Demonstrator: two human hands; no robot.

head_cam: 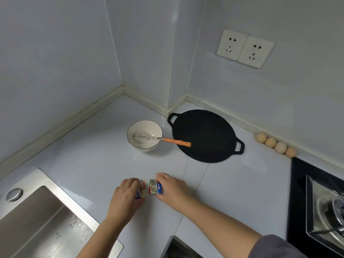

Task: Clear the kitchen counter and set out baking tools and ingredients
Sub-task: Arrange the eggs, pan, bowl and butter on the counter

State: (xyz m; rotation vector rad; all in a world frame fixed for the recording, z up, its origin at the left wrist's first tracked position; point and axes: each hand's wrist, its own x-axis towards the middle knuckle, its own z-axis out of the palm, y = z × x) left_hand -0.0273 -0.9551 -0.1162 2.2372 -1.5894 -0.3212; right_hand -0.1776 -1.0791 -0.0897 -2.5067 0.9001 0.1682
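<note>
While you lean over the corner of the white bench (93,155), both of your hands sit low near its front edge, each on a small foil packet printed in blue and red. Your left hand (126,194) has its fingers (132,181) curled over and around the left packet (142,191), so only the packet's right side shows past your knuckles. Your right hand (172,189) pinches the right packet (155,187), thumb on the near side and the other fingers on the far side. The two packets stand just beside each other with a narrow gap between them, not touching. You cannot tell from this view whether they rest on the bench or are held just above it.

Further back, a white bowl (144,144) stands towards the corner. A wire whisk (149,138) lies in it, wires inside the bowl and orange handle sticking out over the rim to your right. The handle's tip reaches over the edge of a flat black griddle pan (208,142), which lies just right of the bowl and has a loop handle on each side. Four eggs (275,144) line up in a row along the foot of the right wall, near the pan. A steel sink (37,220) is on your left, a gas hob (325,207) on your right, and a double socket (244,48) is on the wall above the pan.
</note>
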